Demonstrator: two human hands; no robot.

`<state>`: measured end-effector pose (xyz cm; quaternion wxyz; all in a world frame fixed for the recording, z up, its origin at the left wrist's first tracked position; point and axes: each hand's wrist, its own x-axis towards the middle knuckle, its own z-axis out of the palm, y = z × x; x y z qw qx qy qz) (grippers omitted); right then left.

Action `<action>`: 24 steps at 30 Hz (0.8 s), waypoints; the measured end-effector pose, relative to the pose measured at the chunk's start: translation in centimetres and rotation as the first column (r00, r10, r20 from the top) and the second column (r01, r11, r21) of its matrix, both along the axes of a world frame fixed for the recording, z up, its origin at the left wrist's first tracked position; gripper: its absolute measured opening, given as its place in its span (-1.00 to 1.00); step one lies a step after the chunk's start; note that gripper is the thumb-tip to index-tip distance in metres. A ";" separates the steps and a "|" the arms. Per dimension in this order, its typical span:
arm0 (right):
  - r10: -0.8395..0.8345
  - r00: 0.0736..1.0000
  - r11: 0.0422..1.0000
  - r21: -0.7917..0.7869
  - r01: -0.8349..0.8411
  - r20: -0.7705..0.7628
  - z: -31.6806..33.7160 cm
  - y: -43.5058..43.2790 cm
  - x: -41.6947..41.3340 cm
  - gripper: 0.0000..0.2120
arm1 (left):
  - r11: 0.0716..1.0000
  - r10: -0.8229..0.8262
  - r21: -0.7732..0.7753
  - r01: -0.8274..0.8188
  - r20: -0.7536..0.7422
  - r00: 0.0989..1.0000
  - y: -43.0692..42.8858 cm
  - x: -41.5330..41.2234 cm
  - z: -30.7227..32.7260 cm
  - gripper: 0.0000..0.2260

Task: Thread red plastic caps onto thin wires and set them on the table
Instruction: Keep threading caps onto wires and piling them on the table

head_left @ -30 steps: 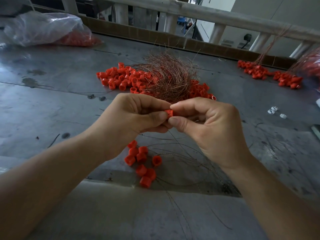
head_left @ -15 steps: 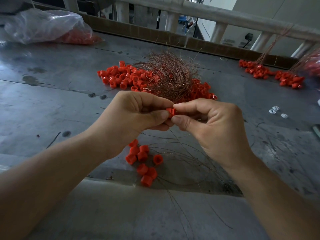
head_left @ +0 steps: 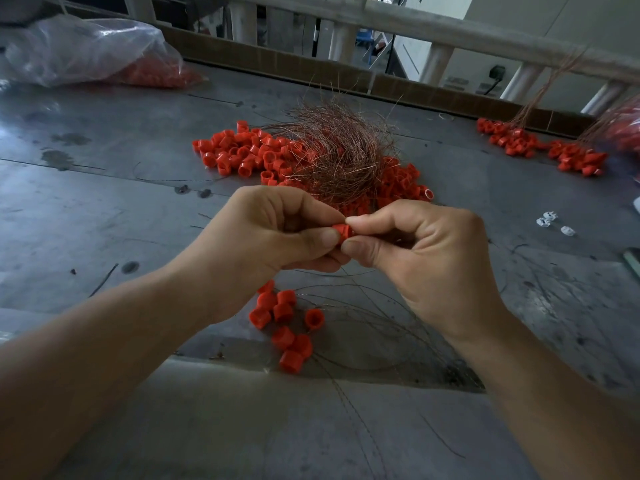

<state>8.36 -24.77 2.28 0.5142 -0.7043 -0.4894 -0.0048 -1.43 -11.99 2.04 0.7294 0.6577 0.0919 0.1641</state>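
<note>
Way off on my far left there's a crumpled clear plastic bag (head_left: pixel 79 50). A brown cardboard strip (head_left: pixel 311 69) runs along the back, with a pale railing (head_left: pixel 450 32) on round posts right behind it. Three little white plastic clips (head_left: pixel 550 223) sit over on my right. There's a wall socket (head_left: pixel 497 71) past the railing too.

The left hand (head_left: pixel 273 233) and left forearm (head_left: pixel 104 348), at the near left, are bare; so are the right hand (head_left: pixel 426 268) and right forearm (head_left: pixel 554 393) at the near right. Thumbnails (head_left: pixel 327 237) are short, plain and rounded.
</note>
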 end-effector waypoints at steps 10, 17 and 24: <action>0.016 0.999 1.000 0.021 -0.016 0.038 0.1 0.1 -0.1 -0.78 | 0.998 -0.044 -0.046 0.044 -0.008 0.999 0.4 -0.1 0.0 -0.82; 0.068 0.998 0.998 0.013 -0.068 -0.010 0.2 0.1 0.3 -0.79 | 0.996 -0.083 -0.043 0.083 0.004 0.997 0.6 -0.1 0.0 -0.82; 0.210 0.978 0.967 -0.151 -0.205 0.014 0.6 0.1 0.4 -0.78 | 0.971 -0.202 -0.124 0.202 0.016 0.979 0.9 -0.4 0.1 -0.63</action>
